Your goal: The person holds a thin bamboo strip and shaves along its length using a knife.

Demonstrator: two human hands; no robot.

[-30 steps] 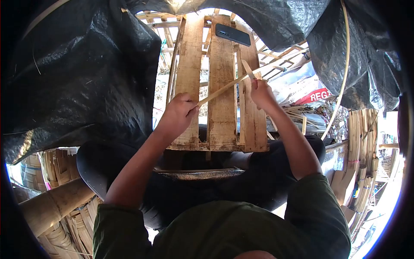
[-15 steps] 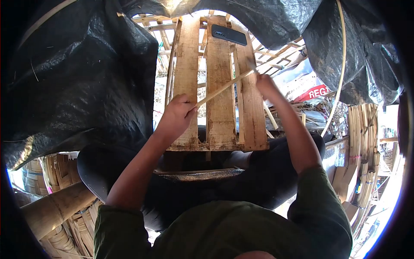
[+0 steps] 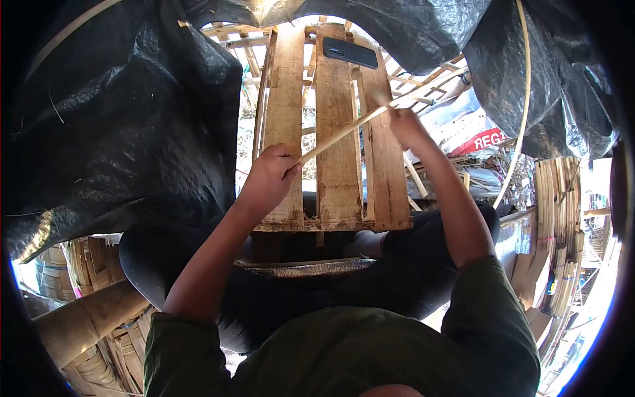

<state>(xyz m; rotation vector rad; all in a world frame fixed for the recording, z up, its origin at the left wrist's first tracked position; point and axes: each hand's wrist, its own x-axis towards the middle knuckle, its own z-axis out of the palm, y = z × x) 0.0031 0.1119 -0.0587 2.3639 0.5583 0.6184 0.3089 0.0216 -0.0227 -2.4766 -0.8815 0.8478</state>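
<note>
My left hand (image 3: pixel 270 173) is closed around the near end of a long, pale bamboo strip (image 3: pixel 340 134). The strip slants up and to the right over the wooden slat bench (image 3: pixel 337 178), passing close by my right hand (image 3: pixel 408 130). That hand is closed on what looks like a knife (image 3: pixel 380 97); its blade is smeared by motion and crosses the strip, and its handle is hidden in my fist. Whether the blade touches the strip I cannot tell. A dark phone (image 3: pixel 350 53) lies at the far end of the bench.
Black plastic sheeting (image 3: pixel 119 132) hangs at the left and overhead. A printed sack (image 3: pixel 463 126) lies beyond my right hand. Bundled bamboo strips (image 3: pixel 557 205) stand at the right, and a thick bamboo pole (image 3: pixel 89 321) crosses the lower left.
The blurred blade at my right hand has shifted slightly to the left along the strip. My left hand and the strip have barely moved.
</note>
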